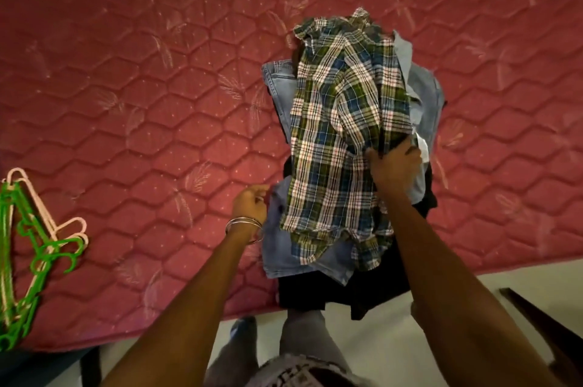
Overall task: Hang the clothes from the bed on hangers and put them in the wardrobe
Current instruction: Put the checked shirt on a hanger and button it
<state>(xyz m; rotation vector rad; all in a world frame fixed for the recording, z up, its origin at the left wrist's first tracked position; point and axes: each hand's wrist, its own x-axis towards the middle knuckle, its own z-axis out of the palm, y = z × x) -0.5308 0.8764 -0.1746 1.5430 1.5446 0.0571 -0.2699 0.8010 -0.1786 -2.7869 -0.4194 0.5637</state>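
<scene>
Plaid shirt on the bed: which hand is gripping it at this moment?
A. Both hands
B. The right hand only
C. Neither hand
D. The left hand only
B. The right hand has its fingers curled into the plaid shirt on top of the clothes pile, while the left hand, loosely curled, hangs beside the pile and grips nothing.

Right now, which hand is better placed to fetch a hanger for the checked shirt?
The left. The left hand holds nothing and is on the side where the hangers lie on the bed. The right hand already grips the checked shirt on the pile.
</scene>
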